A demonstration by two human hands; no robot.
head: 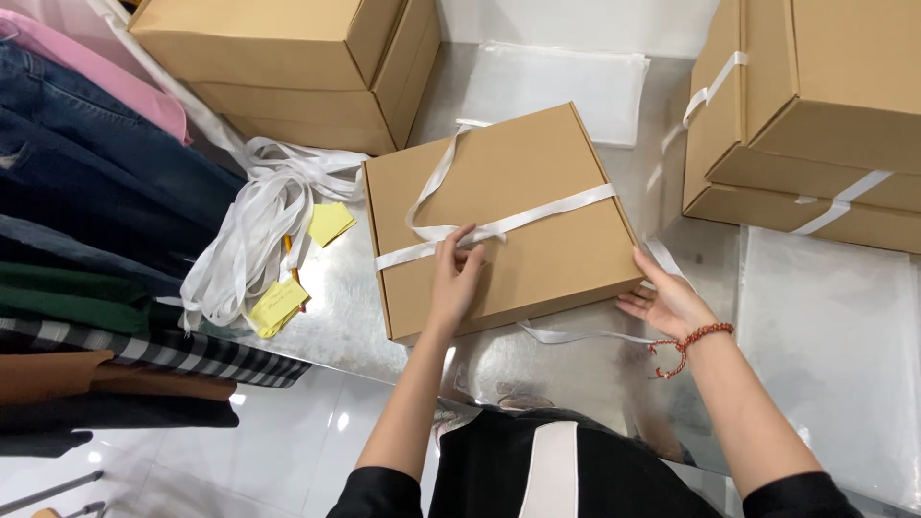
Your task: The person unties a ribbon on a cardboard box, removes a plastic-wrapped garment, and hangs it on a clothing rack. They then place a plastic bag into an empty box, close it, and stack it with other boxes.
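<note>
Flat brown cardboard box [504, 221] lying on the shiny metal bench [566, 360], directly under the left hand [457, 271] and just left of the right hand [669, 299]. Left hand resting on the box lid, fingertips pressed together and pinching the white ribbon [537, 213] where the band crosses the lid. Ribbon running from the box's left edge past the left hand's fingers to the far right edge, with a loose loop rising beyond the fingertips toward the box's far side. Right hand spread open, palm up, fingers touching the near right corner of the box, holding nothing that can be made out; red bead bracelet [693, 340] on its wrist. Loose ribbon tail [585, 336] trailing on the bench between the two hands, just below the box's near edge. Left of the left hand, a tangled heap of white ribbons [254, 235] with yellow paper tags [329, 223] beside it, and farther left a row of hanging clothes [86, 240]. Beyond the left hand, stacked cardboard boxes [297, 67] and a clear plastic sleeve [566, 86]. Beyond the right hand, more ribbon-tied boxes [815, 115], stacked.
</note>
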